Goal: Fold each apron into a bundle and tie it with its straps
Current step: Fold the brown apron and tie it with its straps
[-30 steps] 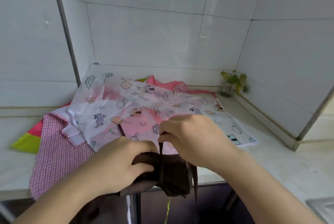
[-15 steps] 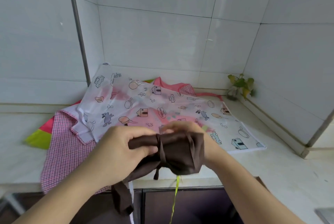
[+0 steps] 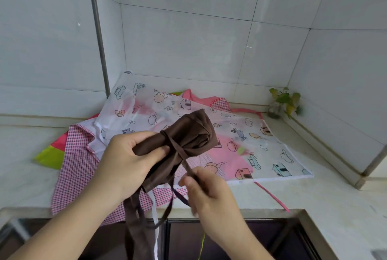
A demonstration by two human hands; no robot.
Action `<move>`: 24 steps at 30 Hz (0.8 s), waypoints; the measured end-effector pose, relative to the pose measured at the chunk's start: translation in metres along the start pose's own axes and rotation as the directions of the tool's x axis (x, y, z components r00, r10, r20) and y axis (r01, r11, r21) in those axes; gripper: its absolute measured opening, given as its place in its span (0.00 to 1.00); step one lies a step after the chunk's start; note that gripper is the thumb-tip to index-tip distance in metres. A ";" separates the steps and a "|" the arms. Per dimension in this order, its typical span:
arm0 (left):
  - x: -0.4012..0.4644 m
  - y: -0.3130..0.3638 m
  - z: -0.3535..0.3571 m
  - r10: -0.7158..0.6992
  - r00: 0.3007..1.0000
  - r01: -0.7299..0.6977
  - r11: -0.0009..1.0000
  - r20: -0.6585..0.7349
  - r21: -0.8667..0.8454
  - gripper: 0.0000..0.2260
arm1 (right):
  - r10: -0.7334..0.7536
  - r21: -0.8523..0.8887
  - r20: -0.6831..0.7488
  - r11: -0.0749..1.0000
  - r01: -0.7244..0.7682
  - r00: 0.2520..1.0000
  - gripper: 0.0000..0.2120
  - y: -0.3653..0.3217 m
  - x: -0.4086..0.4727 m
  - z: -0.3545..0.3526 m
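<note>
A rolled brown apron bundle (image 3: 188, 134) is held in the air above the counter. My left hand (image 3: 127, 155) grips its left end, thumb on top. A brown strap (image 3: 185, 160) is wound once around the bundle's middle and runs down to my right hand (image 3: 205, 188), which pinches it just below the bundle. More brown strap ends hang down past the counter edge. Under the bundle lie a white apron with cartoon prints (image 3: 261, 140), a pink checked apron (image 3: 77, 163) and a pink and green one (image 3: 49, 156), all spread flat.
The aprons lie on a pale stone counter (image 3: 314, 201) set in a tiled corner. A small green plant (image 3: 283, 101) stands at the back right by the wall. A metal pipe (image 3: 98, 29) runs up the left wall. Dark cabinet fronts show below the counter edge.
The bundle has been lifted higher and tilted, its right end up. My right hand let go of the bundle's end and now pulls a strap down from the wrapped middle.
</note>
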State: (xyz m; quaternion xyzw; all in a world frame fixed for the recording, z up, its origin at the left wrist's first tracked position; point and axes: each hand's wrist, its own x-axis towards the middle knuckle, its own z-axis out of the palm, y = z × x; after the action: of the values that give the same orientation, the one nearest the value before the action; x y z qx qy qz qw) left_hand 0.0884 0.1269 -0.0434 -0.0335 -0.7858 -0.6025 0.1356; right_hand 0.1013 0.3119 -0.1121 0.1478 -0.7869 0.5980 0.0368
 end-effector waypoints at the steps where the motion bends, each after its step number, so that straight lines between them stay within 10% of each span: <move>1: 0.001 -0.002 -0.003 -0.001 1.000 0.001 1.000 -0.021 0.002 0.08 | 0.016 -0.001 -0.013 1.000 -0.016 1.000 0.10 0.000 -0.003 -0.003; 9: 0.007 -0.015 -0.011 -0.084 0.996 0.084 0.984 0.008 -0.159 0.07 | 0.000 0.149 0.120 0.989 -0.018 0.993 0.11 -0.014 -0.018 -0.027; 13: 0.010 -0.020 -0.022 -0.007 0.962 0.103 0.935 0.272 -0.340 0.07 | 0.147 0.188 0.201 0.965 -0.185 0.969 0.08 -0.016 -0.004 -0.038; 19: -0.003 -0.009 -0.016 -0.065 0.753 -0.192 0.930 0.655 0.313 0.05 | 0.283 0.094 0.171 0.949 -0.302 0.944 0.13 -0.038 0.041 -0.067; 24: -0.002 -0.015 0.001 -0.034 0.929 -0.142 0.888 0.369 0.437 0.06 | 0.151 -0.142 0.106 0.981 -0.136 0.983 0.15 -0.085 0.043 -0.061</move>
State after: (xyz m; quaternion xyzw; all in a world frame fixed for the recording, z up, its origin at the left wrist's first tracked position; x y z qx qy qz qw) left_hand 0.0864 0.1239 -0.0583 -0.1347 -0.9151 -0.3800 0.0077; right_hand 0.0767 0.3416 -0.0059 0.1224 -0.8348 0.5351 -0.0425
